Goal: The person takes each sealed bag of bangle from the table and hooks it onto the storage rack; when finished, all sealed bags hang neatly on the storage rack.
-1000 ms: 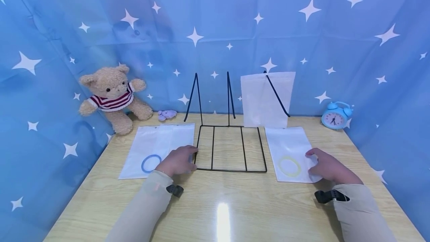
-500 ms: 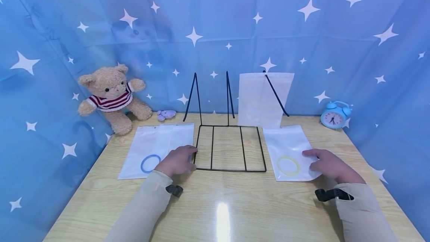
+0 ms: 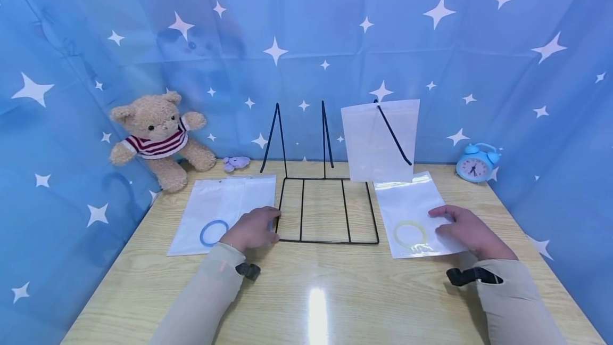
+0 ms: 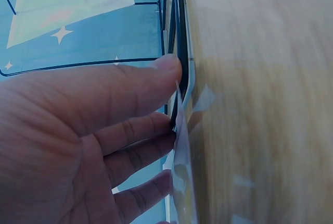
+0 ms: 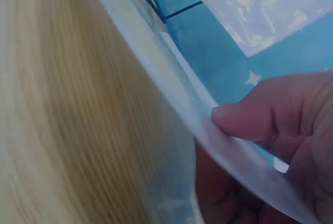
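A black wire rack [image 3: 325, 241] with upright hooks stands mid-table. My left hand [image 3: 254, 229] holds its left side bar between thumb and fingers. In the left wrist view, the thumb [image 4: 166, 67] is against the black wire, beside a bag's edge. A white plastic bag [image 3: 229, 190] with a blue ring [image 3: 214, 232] lies left of the rack. On the right, my right hand [image 3: 471, 233] pinches the edge of another white plastic bag [image 3: 407, 196], which has a yellow ring [image 3: 410, 234]. Its lifted edge [image 5: 229, 153] runs between thumb and fingers in the right wrist view.
A white bag [image 3: 378, 137] hangs on the rack's right hook. At the back left are a teddy bear [image 3: 158, 126] and a small purple toy [image 3: 236, 163]. A blue alarm clock [image 3: 474, 166] stands back right, before a starry blue curtain [image 3: 306, 15].
The right bag has shifted slightly, and its surface now bends and catches more light. The hanging bag swings, its lower edge going left and then right. My left hand stays put.
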Tool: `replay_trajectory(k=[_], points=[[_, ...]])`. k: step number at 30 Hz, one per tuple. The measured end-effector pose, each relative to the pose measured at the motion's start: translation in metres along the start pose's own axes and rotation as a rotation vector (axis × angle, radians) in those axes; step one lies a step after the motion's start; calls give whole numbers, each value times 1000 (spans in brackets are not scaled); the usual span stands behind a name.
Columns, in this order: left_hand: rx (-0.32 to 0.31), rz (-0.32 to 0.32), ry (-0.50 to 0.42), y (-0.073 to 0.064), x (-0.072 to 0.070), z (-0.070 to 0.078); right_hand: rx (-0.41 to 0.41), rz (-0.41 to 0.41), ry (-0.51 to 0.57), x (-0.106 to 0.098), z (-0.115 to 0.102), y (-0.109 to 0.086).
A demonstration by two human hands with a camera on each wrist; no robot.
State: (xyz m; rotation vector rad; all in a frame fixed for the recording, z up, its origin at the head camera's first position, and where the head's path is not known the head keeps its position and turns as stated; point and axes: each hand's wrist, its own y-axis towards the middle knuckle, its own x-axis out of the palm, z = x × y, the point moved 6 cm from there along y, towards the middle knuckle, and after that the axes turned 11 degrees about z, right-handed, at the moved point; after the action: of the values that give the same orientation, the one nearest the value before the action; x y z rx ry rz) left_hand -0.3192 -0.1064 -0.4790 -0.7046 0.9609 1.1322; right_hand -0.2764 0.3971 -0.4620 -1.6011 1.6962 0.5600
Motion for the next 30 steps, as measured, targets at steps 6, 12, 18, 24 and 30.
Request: replay_trajectory(k=[6,12,18,24,30], points=[[-1,4,-12,2,2,-2,-7,6,38,-1,-3,-1],[-6,1,-18,3,2,-3,-30,64,64,-4,-7,-2],[-12,0,-18,2,1,-2,-29,141,86,-10,-7,-1],[-9,-3,-16,2,1,-1,7,245,151,-16,-7,-3],[-7,-6,-13,1,2,-1,13,346,206,-20,-7,-6]])
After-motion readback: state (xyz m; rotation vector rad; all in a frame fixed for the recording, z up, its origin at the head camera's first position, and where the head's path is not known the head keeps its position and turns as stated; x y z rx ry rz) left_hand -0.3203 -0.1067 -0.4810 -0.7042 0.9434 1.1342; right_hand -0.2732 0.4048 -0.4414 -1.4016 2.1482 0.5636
